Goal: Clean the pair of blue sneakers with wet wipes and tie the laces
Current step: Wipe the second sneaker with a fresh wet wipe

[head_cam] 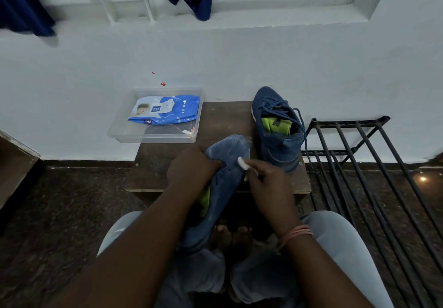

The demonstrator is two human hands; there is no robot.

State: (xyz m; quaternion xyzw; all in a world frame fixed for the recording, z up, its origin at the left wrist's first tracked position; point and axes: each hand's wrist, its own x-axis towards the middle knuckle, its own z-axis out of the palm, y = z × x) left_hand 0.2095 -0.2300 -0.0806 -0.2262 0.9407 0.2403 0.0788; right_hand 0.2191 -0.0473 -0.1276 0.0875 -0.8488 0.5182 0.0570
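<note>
Blue held sneaker [225, 164] runs near-to-far, toe resting on wooden stool [215, 121] | left hand [189, 168] grips its tongue area | right hand [266, 183] pinches white wipe [242, 163] touching the toe's right side, so it's closer | second sneaker [275, 125] far right, laces loose

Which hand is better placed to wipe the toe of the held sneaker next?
The right hand, probably: it already pinches the wet wipe against the held sneaker near its toe, while the left hand grips that shoe.
</note>
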